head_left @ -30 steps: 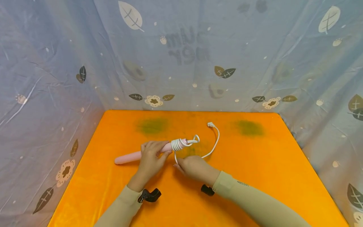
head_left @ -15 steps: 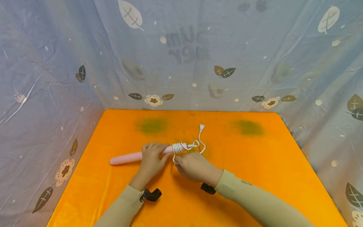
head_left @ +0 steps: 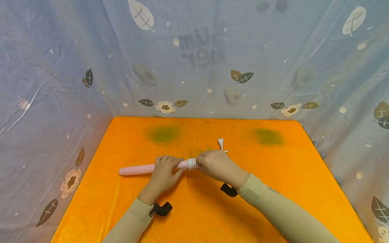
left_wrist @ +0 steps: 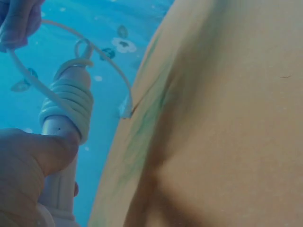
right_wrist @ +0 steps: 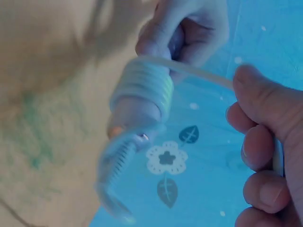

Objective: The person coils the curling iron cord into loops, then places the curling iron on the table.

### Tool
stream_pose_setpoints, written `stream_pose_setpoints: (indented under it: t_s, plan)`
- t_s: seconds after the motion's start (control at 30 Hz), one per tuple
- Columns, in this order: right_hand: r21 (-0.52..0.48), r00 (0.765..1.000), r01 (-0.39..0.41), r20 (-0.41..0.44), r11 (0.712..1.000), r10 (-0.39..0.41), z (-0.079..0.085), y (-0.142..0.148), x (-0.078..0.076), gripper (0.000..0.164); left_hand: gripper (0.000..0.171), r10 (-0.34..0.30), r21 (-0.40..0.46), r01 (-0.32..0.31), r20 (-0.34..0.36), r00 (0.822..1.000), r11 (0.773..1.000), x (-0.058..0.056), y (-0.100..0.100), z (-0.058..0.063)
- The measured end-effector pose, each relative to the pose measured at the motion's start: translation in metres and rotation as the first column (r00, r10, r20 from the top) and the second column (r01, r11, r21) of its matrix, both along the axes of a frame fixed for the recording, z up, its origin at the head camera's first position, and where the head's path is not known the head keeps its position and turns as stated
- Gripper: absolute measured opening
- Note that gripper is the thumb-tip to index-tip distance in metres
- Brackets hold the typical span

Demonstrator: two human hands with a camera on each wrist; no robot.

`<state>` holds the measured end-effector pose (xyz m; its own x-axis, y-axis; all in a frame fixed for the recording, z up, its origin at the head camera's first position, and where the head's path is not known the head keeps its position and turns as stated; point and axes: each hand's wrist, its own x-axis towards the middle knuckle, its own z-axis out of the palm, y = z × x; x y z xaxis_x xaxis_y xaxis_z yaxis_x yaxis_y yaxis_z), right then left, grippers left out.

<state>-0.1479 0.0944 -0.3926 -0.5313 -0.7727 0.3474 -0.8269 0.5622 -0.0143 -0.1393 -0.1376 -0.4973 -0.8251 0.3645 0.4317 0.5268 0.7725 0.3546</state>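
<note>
A slim pink hair iron (head_left: 136, 169) lies across the orange table in the head view, its cord end toward the right. My left hand (head_left: 165, 172) grips it around the middle. Several turns of white cord (right_wrist: 144, 85) wrap the handle beside my left thumb. My right hand (head_left: 221, 167) pinches the loose cord between thumb and fingers and stretches it away from the coil, as the right wrist view shows. In the head view this hand hides the handle's end. Beyond it, the white plug (head_left: 221, 143) rests on the table.
An orange cloth covers the table (head_left: 273, 175), with two greenish patches near its back edge. Patterned blue-grey curtains (head_left: 209, 60) stand behind it and along both sides. A black wrist mount (head_left: 161, 209) sticks out from the left cuff.
My right hand has moved up and to the right with the cord, passing over the handle's end. The plug has shifted over the table. My left hand keeps its grip on the hair iron.
</note>
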Motion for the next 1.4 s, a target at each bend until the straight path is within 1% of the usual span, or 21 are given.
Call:
stream_pose_setpoints:
  t_s: [0.13, 0.27, 0.33, 0.43, 0.53, 0.6, 0.67, 0.73, 0.9, 1.03, 1.1, 1.27, 1.33, 1.4]
  plan:
    - [0.023, 0.997, 0.018, 0.077, 1.000, -0.020, 0.007, 0.004, 0.000, 0.022, 0.038, -0.031, 0.017, 0.031, -0.002, 1.000, 0.999, 0.001, -0.001, 0.002]
    - [0.044, 0.990, 0.018, 0.137, 0.999, -0.024, 0.016, 0.005, 0.000, 0.013, 0.036, -0.055, 0.007, 0.055, 0.025, 0.998, 0.998, 0.002, -0.001, 0.001]
    - [0.038, 0.991, 0.004, 0.131, 0.999, -0.009, 0.019, 0.005, -0.002, 0.011, 0.036, -0.062, -0.007, 0.063, 0.039, 0.997, 0.998, 0.003, 0.000, 0.000]
    - [-0.008, 0.994, -0.032, 0.103, 0.999, 0.032, 0.021, 0.004, -0.006, 0.013, 0.035, -0.080, -0.023, 0.081, 0.040, 0.996, 0.996, 0.006, 0.001, -0.001]
    - [-0.063, 0.995, -0.070, 0.069, 0.996, 0.074, 0.021, 0.004, -0.012, 0.018, 0.035, -0.116, -0.024, 0.116, 0.008, 0.993, 0.993, 0.012, 0.001, -0.002]
    - [-0.095, 0.994, -0.088, 0.062, 0.992, 0.094, 0.020, 0.004, -0.018, 0.020, 0.034, -0.142, -0.029, 0.142, -0.019, 0.990, 0.989, 0.015, 0.002, -0.002]
    - [-0.119, 0.992, -0.094, 0.067, 0.988, 0.102, 0.019, 0.004, -0.023, 0.020, 0.033, -0.165, -0.039, 0.163, -0.034, 0.986, 0.986, 0.019, 0.001, -0.002]
    - [-0.139, 0.991, -0.084, 0.090, 0.987, 0.097, 0.016, 0.005, -0.029, 0.020, 0.032, -0.180, -0.052, 0.178, -0.040, 0.983, 0.983, 0.022, 0.000, -0.001]
    - [-0.170, 0.981, -0.015, 0.186, 0.985, 0.047, 0.003, 0.006, -0.044, 0.016, 0.032, -0.201, -0.063, 0.199, -0.032, 0.979, 0.978, 0.027, -0.003, 0.001]
    - [-0.199, 0.972, 0.061, 0.234, 0.978, -0.013, -0.007, 0.007, -0.050, 0.013, 0.033, -0.224, -0.046, 0.222, -0.046, 0.974, 0.974, 0.029, -0.004, 0.001]
    - [-0.215, 0.964, 0.103, 0.264, 0.971, -0.044, -0.012, 0.007, -0.053, 0.013, 0.033, -0.234, -0.036, 0.233, -0.060, 0.970, 0.972, 0.030, -0.004, 0.001]
    - [-0.225, 0.922, 0.225, 0.362, 0.948, -0.133, -0.023, 0.006, -0.059, 0.016, 0.033, -0.241, -0.021, 0.240, -0.080, 0.967, 0.970, 0.031, -0.005, 0.003]
    - [-0.221, 0.903, 0.270, 0.395, 0.937, -0.167, -0.028, 0.005, -0.061, 0.018, 0.033, -0.239, -0.016, 0.239, -0.104, 0.965, 0.971, 0.032, -0.005, 0.004]
    - [-0.211, 0.883, 0.303, 0.430, 0.929, -0.191, -0.033, 0.004, -0.062, 0.019, 0.034, -0.237, -0.002, 0.240, -0.149, 0.960, 0.971, 0.032, -0.005, 0.003]
